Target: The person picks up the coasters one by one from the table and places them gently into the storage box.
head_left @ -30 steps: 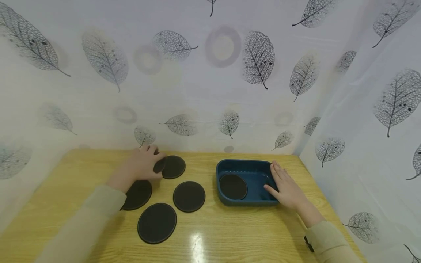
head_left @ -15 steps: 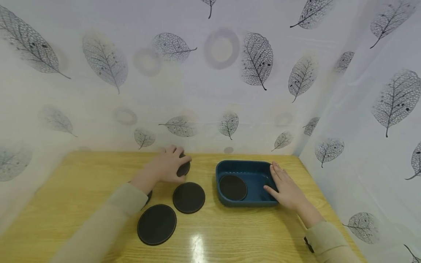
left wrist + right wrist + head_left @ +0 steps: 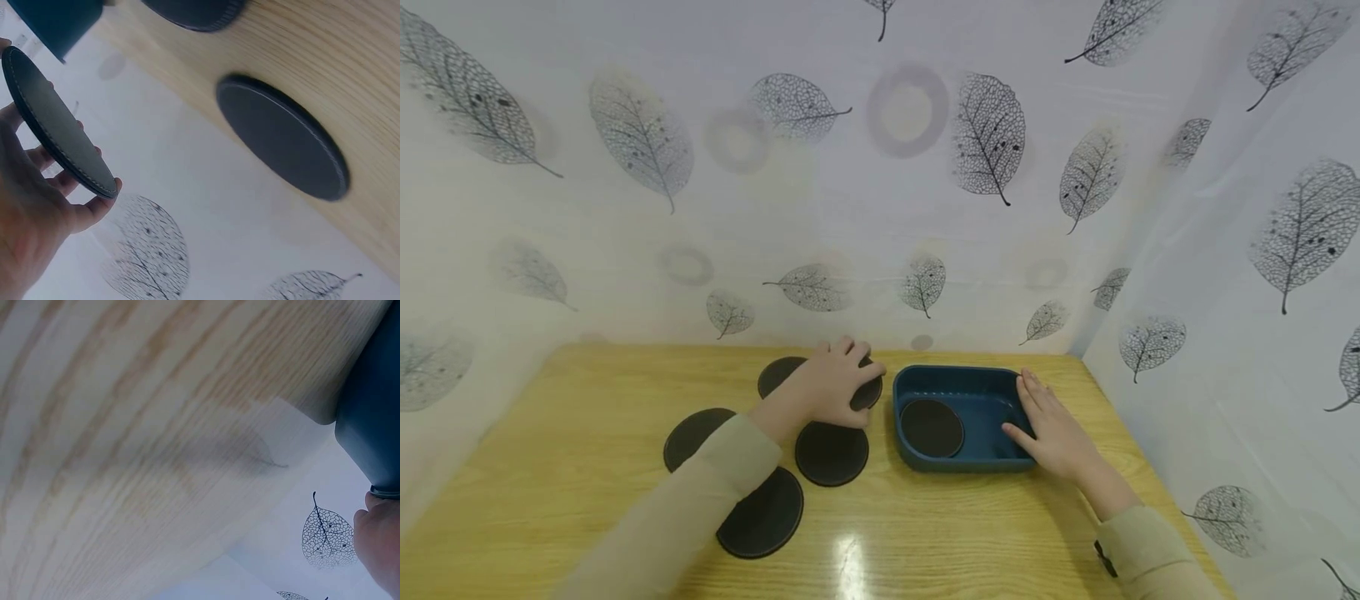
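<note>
In the head view my left hand (image 3: pixel 831 387) grips a round black coaster (image 3: pixel 867 392) just left of the dark blue box. The left wrist view shows this held coaster (image 3: pixel 59 125) tilted, fingers around its stitched rim. My right hand (image 3: pixel 1056 429) rests on the right side of the blue box (image 3: pixel 970 463), fingers straight along the rim and thumb over the inside. One black coaster (image 3: pixel 931 427) lies inside the box on the left. Seen from the right wrist, fingertips (image 3: pixel 375 503) touch the box's rim.
Several black coasters lie on the wooden table: a back one (image 3: pixel 778 375) partly behind my left hand, a middle one (image 3: pixel 831 458), a front one (image 3: pixel 763 517) and a left one (image 3: pixel 696 433). A leaf-patterned curtain (image 3: pixel 850 208) borders the table's back and right.
My left hand has moved right with the held coaster, from above the back coaster toward the box. The right hand and the box have stayed in place.
</note>
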Motion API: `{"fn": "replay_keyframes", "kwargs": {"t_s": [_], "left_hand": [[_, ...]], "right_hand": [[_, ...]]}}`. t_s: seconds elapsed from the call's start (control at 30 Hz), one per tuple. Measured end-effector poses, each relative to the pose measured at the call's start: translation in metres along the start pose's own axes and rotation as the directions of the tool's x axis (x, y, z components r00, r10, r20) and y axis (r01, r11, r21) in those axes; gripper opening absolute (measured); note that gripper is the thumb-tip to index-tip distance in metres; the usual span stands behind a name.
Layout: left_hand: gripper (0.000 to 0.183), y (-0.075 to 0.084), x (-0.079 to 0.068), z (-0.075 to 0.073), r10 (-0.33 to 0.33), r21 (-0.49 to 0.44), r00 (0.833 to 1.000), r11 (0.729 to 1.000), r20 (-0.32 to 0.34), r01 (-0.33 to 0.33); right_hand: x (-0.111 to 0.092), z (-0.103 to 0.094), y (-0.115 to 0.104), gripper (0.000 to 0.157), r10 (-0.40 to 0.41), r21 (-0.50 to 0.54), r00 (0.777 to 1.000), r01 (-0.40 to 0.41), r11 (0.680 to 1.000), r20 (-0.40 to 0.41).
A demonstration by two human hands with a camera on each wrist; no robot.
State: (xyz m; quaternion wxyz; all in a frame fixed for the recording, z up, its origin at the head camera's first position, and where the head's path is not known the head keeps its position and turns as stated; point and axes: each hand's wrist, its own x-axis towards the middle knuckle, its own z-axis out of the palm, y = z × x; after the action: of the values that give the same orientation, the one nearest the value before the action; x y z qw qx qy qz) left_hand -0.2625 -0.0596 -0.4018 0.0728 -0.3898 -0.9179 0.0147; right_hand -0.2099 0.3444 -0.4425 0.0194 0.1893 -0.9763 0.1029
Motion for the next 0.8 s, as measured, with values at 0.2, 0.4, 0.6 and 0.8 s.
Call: {"fn": "replay_keyframes", "kwargs": {"t_s": [0.2,0.4,0.6,0.8], "left_hand": [[0.071,0.018,0.017,-0.002,0.036,-0.008,0.999,0.999,0.016,-0.036],[0.067,0.039,0.031,0.002,0.052,-0.016,0.998,0.999,0.029,-0.052],[0.066,0.059,0.046,0.005,0.071,0.018,0.995,0.997,0.067,-0.072],[0.068,0.075,0.058,0.008,0.099,0.057,0.992,0.993,0.084,-0.104]], "right_hand": [[0.001,-0.001,-0.001,0.087,0.001,0.013,1.0,-0.001,1.0,0.002],[0.0,0.0,-0.001,0.087,-0.006,0.01,1.0,0.006,1.0,-0.003],[0.001,0.001,0.0,0.088,0.005,-0.006,1.0,-0.005,1.0,0.004],[0.001,0.001,0.002,0.087,0.013,-0.006,1.0,-0.013,1.0,0.009]]}}
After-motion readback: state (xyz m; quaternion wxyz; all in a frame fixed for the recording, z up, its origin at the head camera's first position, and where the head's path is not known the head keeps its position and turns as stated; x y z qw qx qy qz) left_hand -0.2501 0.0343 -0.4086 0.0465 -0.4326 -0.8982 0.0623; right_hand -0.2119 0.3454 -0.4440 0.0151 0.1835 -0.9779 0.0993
